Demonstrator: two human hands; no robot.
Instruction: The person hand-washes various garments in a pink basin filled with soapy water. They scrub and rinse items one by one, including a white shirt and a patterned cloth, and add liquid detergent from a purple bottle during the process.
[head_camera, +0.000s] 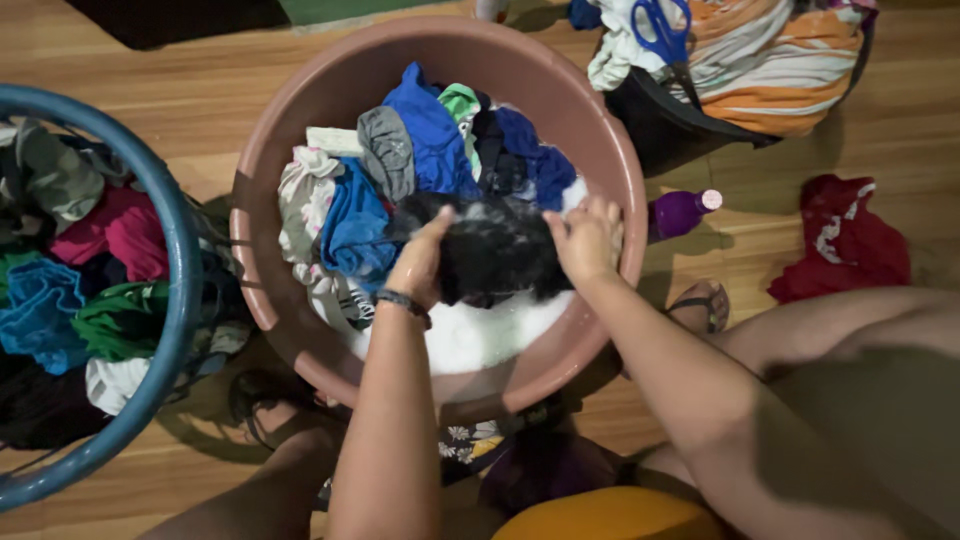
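Both of my hands grip a wet black garment over a round brown wash basin on the wooden floor. My left hand, with a dark band at the wrist, clutches the garment's left end. My right hand clutches its right end. Soapy white water lies under the garment at the basin's near side. Blue, grey, green and patterned clothes are heaped in the far half of the basin.
A blue laundry basket full of mixed clothes stands at the left. A dark bag with striped cloth and blue scissors sits at the back right. A purple bottle and a red cloth lie on the floor. My bare legs and sandals flank the basin.
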